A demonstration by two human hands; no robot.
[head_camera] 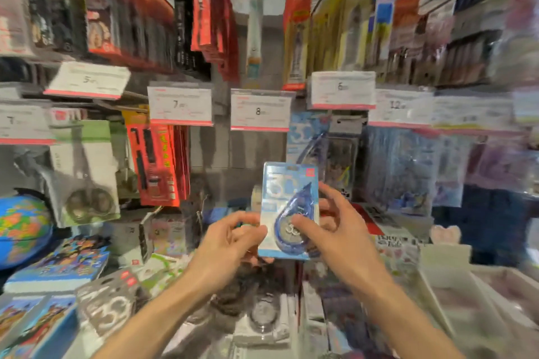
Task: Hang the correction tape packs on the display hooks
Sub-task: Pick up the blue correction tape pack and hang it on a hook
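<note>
I hold one correction tape pack (287, 198), a light-blue card with a dark-blue teardrop dispenser, upright in front of the display wall. My left hand (233, 239) pinches its lower left edge. My right hand (323, 227) grips its right side, thumb across the dispenser. The pack sits just below the price tag marked 8 (260, 109); the hook behind that tag is hidden and the wall under it looks bare. Another blue correction tape pack (306, 140) hangs on the display to the upper right. Grey correction tape packs (109, 304) lie on the shelf at lower left.
Red packs (159, 163) hang at left under the tag marked 7. A scissors pack (84, 175) and a globe (20, 227) are further left. Blurred blue packs (408, 166) hang at right. Books, trays and loose goods fill the shelf below my arms.
</note>
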